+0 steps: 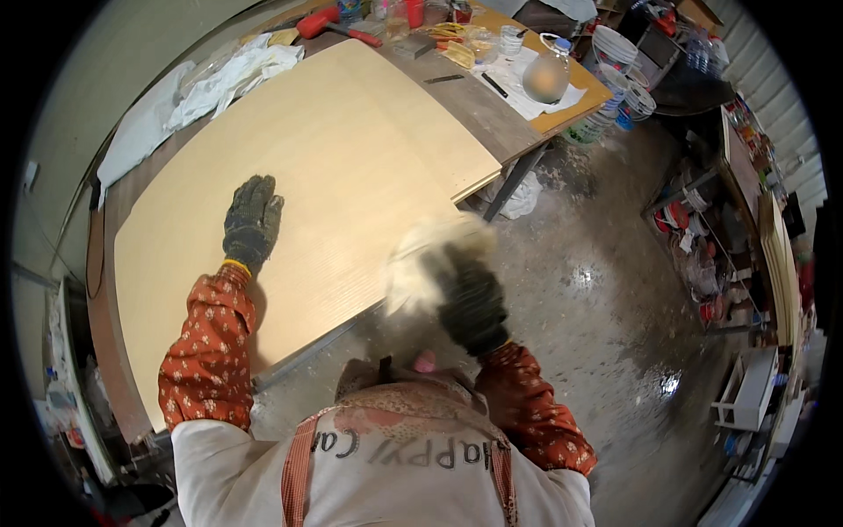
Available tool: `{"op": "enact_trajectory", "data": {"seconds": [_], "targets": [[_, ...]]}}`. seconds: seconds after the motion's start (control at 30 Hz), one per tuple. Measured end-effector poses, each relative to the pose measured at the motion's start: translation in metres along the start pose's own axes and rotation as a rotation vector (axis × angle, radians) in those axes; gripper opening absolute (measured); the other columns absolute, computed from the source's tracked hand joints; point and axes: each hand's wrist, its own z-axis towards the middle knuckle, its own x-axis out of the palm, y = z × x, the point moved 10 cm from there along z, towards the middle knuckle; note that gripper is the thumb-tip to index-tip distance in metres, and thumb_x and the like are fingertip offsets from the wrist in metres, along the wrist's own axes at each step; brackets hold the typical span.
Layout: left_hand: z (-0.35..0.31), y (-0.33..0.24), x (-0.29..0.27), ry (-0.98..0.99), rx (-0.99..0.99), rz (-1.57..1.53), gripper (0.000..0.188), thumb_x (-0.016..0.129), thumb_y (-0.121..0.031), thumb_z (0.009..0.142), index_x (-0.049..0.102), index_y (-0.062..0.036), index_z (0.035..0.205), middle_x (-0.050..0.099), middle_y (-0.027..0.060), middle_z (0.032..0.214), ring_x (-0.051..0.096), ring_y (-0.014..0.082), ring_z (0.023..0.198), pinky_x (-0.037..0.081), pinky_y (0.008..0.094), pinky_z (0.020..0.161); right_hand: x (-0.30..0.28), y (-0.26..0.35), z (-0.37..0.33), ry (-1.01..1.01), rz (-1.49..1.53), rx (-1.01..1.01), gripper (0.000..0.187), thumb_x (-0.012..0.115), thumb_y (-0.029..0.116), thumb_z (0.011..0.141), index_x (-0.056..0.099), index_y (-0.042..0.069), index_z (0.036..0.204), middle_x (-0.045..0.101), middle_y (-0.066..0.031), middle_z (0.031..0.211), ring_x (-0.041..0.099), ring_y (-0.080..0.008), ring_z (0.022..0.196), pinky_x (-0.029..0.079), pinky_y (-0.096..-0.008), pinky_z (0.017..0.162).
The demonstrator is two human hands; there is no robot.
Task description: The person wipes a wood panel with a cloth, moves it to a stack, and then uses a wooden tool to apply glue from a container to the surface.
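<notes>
A clear plastic bottle (pixel 546 75) stands on white paper at the table's far end.

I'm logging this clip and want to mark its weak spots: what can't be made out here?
- Head view: the pale rag in the right hand is motion-blurred; its grip and its contact with the board are unclear.
- The clear bottle is blurred.
- Shelf items are too small and bent by the rim.
- The left hand lies flat, plainly seen.

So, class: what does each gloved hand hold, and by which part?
The right hand grips a pale bunched cloth by its rear end; motion blur hides the exact hold. The left hand holds nothing, lying flat on the light wooden panel.
</notes>
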Motion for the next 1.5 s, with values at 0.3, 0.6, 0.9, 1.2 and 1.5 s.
{"op": "enact_trajectory", "data": {"seconds": [0.3,0.6,0.9,1.2,1.5], "targets": [[0.019,-0.001,-0.020,0.023,0.090,-0.050,0.036,0.055,-0.025,0.089,0.056,-0.0090,0.121,0.052,0.0164,0.127,0.046,0.0322,0.120,0.036,0.0414,0.102,-0.014,-0.084,-0.129,-0.163,0.364,0.968,0.045,0.069,0.015,0.080,0.055,0.005,0.121,0.062,-0.0163,0.112,0.060,-0.0269,0.104,0.046,-0.0350,0.089],[0.016,0.003,-0.050,0.076,0.186,0.057,0.039,0.055,-0.026,0.090,0.053,-0.0102,0.126,0.049,0.0150,0.130,0.043,0.0334,0.122,0.033,0.0422,0.104,-0.016,-0.076,-0.192,-0.450,0.624,1.081,0.044,0.067,0.013,0.081,0.054,0.002,0.121,0.061,-0.0157,0.112,0.060,-0.0270,0.102,0.047,-0.0363,0.087],[0.034,-0.007,-0.078,0.143,0.184,0.428,0.049,0.042,-0.037,0.095,0.039,-0.0138,0.137,0.036,0.0169,0.141,0.030,0.0324,0.133,0.020,0.0441,0.112,-0.048,-0.057,-0.120,-0.264,0.290,0.849,0.041,0.064,0.019,0.081,0.056,0.001,0.117,0.060,-0.0188,0.111,0.059,-0.0331,0.101,0.046,-0.0394,0.088],[-0.020,-0.106,-0.059,0.167,0.544,0.155,0.051,0.052,-0.028,0.091,0.039,-0.0089,0.137,0.034,0.0199,0.142,0.030,0.0356,0.133,0.021,0.0490,0.110,-0.044,-0.065,-0.082,-0.205,0.306,0.652,0.048,0.067,0.013,0.078,0.053,0.001,0.122,0.057,-0.0182,0.119,0.054,-0.0333,0.109,0.042,-0.0398,0.094],[-0.086,-0.154,-0.086,0.281,0.675,0.057,0.049,0.040,-0.034,0.094,0.041,-0.0077,0.136,0.033,0.0175,0.143,0.029,0.0365,0.133,0.022,0.0517,0.110,-0.072,-0.064,-0.004,-0.259,-0.032,0.272,0.052,0.068,0.009,0.074,0.053,0.005,0.123,0.059,-0.0160,0.114,0.057,-0.0311,0.105,0.045,-0.0358,0.090]]}}
